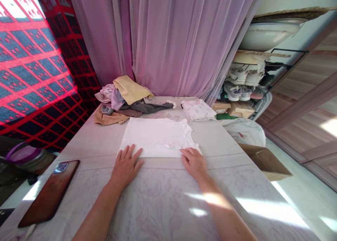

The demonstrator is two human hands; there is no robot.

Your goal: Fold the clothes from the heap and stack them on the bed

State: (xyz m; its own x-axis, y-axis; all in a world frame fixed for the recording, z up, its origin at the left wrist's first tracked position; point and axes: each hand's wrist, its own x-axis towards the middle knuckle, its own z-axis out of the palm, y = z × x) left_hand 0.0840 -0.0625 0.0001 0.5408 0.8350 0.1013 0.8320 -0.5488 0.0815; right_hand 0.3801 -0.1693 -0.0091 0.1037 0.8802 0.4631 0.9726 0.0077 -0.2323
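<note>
A small white garment [155, 135] lies spread flat on the cloth-covered table [163, 199]. My left hand [125, 166] rests flat at its near left edge, fingers stretched out and touching the fabric. My right hand [194, 161] lies palm down at the near right corner, by a ruffled sleeve, with its fingers flat on the cloth. Neither hand grips anything.
A heap of unfolded clothes [126, 100] sits at the back left, a folded stack [198, 109] at the back right. A phone in a brown case [50, 191] lies near the left edge. A pink curtain [168, 37] hangs behind. A shoe rack [247, 83] and cardboard box [265, 160] stand to the right.
</note>
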